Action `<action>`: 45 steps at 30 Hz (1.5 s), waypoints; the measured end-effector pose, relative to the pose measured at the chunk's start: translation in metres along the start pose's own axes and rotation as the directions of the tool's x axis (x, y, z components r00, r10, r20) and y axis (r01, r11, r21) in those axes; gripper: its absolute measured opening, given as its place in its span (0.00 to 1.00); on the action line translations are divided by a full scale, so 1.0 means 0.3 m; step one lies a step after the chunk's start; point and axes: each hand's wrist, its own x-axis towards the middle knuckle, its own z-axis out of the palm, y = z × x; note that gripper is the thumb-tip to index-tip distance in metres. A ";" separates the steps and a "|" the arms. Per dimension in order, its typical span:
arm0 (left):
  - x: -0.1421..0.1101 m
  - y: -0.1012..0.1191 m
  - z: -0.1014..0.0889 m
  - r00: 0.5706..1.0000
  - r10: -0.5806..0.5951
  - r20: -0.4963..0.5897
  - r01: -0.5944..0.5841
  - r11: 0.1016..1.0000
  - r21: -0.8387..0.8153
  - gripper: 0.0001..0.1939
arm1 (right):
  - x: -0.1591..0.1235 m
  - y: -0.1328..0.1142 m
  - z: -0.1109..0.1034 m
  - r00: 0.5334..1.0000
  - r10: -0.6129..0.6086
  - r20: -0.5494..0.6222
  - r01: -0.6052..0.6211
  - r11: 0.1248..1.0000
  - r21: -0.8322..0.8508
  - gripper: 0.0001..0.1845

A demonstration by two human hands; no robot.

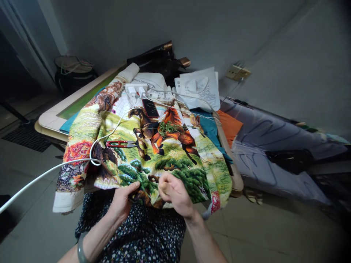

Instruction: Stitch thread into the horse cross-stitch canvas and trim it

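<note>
A cross-stitch cloth (170,149) with horses and green foliage is spread over the table and hangs down to my lap. My left hand (123,199) grips its near edge, thumb on top and fingers underneath, out of sight. Above the cloth, close to that edge, my right hand (175,193) is closed in a pinch. What it holds is too small to make out. Red-handled thread snips (120,144) lie on the cloth to the left. A tangle of green thread (168,128) rests on the orange horse.
A white cable (55,166) loops across the cloth from the left. Farther back lie a phone (150,108) and a white power strip (135,87) with plugs. Printed paper bags (197,89) stand at the table's back. A wall socket (238,72) is at right.
</note>
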 end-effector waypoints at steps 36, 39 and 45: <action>-0.010 0.001 0.014 0.983 0.167 0.076 -0.166 0.986 -0.018 0.25 | 0.182 -0.111 0.025 0.892 0.143 0.429 0.435 -0.011 -0.900 0.08; -0.008 0.000 0.017 0.980 0.185 0.069 -0.185 0.983 0.002 0.28 | 0.262 -0.128 -0.016 0.758 0.163 0.631 0.637 0.019 -0.770 0.10; -0.001 -0.003 0.014 0.986 0.154 0.063 -0.156 0.987 0.032 0.31 | 0.393 -0.090 -0.075 0.584 0.171 0.793 0.740 0.287 -0.608 0.14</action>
